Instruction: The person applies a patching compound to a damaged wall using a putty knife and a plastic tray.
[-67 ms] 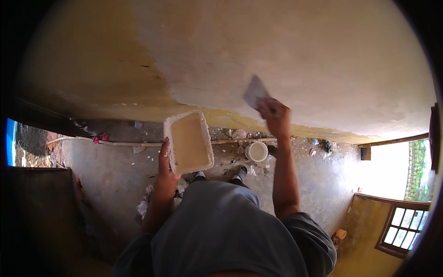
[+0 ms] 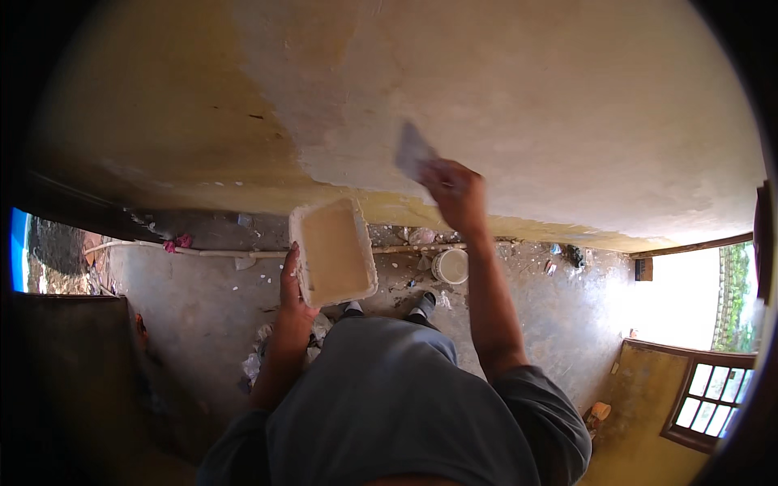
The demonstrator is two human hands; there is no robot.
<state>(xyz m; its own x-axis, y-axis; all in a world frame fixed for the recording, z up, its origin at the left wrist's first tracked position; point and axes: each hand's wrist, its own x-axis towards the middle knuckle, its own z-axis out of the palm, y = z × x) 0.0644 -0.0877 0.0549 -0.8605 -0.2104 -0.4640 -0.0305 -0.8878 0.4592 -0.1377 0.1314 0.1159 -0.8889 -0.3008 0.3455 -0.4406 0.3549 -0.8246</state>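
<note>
Two hands are busy at the wall; the right hand has its fingers pinched round a flat scraper, blade laid against the pale plaster; the left hand holds a square tub of beige paste, fingers wrapped on its near edge; a white bucket stands on the floor below, near the wall's foot.
</note>
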